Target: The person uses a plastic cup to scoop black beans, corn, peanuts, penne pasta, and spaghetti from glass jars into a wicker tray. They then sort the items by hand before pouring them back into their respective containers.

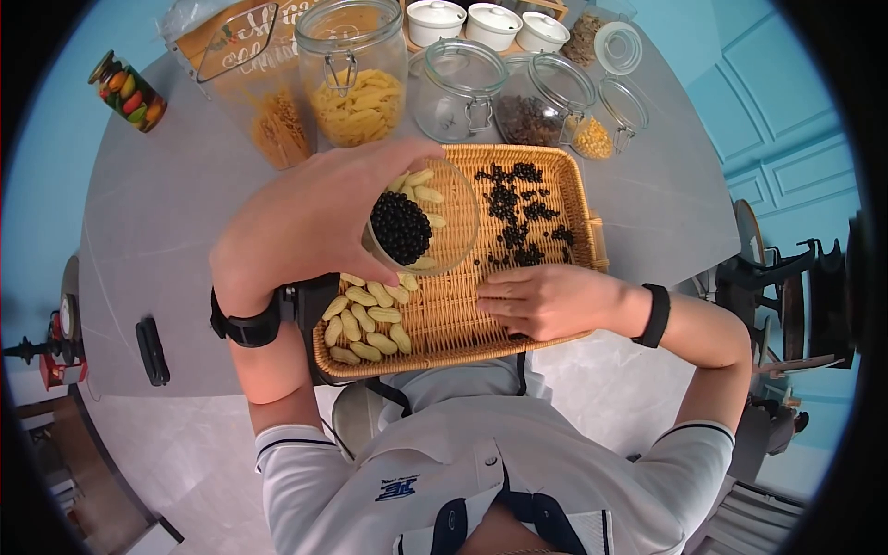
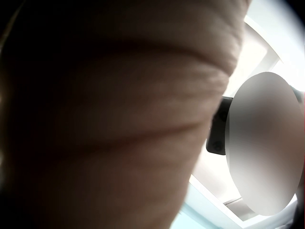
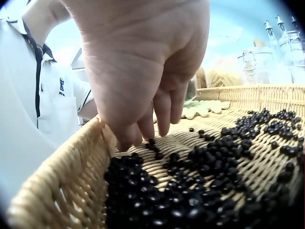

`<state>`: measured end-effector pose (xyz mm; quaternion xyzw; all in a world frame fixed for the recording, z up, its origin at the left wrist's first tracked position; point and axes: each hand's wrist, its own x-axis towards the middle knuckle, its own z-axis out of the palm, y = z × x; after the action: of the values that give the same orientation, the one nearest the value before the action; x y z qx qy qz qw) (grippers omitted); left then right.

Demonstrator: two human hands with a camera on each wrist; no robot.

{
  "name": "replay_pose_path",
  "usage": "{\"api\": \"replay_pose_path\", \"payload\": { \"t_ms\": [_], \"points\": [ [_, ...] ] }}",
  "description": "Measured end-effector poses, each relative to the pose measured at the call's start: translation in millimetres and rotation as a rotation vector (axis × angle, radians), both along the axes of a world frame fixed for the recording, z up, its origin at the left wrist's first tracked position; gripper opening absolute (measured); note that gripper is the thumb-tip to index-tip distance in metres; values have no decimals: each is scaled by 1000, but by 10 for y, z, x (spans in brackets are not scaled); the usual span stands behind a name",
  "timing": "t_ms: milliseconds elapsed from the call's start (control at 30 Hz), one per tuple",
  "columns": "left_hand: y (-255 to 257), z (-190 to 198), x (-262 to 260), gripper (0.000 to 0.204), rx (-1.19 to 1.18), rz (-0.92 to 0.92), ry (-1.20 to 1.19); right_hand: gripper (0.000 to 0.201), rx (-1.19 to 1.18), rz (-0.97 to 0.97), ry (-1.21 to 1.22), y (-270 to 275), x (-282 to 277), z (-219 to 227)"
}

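In the head view my left hand (image 1: 310,208) grips a clear round glass container (image 1: 470,217) from its left side, thumb and fingers spread round the wall. Black beans (image 1: 400,228) lie inside it, and it is held over the wicker basket (image 1: 444,305). My right hand (image 1: 550,301) reaches into the basket's near right part, fingers extended. In the right wrist view its fingers (image 3: 163,112) point down beside loose black beans (image 3: 190,191) spread over the weave. Peanuts (image 1: 365,324) in their shells fill the basket's left side. Skin covers most of the left wrist view.
Along the back stand a large jar of penne (image 1: 356,106), a container of spaghetti (image 1: 277,129), an open glass jar (image 1: 453,102), jars of dark pieces (image 1: 532,120) and yellow kernels (image 1: 592,139), and white lidded pots (image 1: 495,26). A jar of colourful vegetables (image 1: 129,92) sits far left.
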<state>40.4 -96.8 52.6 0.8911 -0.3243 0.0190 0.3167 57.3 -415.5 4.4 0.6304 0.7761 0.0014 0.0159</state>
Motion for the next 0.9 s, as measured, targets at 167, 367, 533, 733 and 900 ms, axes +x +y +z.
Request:
{"api": "replay_pose_path", "payload": {
  "t_ms": [167,367,533,733,900],
  "points": [
    [2,-1,-16,92,9,15,19,14,29,-97,-48,-298,99,-20],
    [8,-32,8,92,-9,-15,-14,31,62,-315,3,-365,249,54],
    [-15,-45,15,91,14,2,-5,83,-98,-694,-98,-173,301,-54],
    [-41,38,13,102,60,29,112,82,-81,-698,-95,-126,447,-220],
    [-43,-8,28,101,52,29,88,59,-29,-616,-149,-166,394,-353]
  ]
}}
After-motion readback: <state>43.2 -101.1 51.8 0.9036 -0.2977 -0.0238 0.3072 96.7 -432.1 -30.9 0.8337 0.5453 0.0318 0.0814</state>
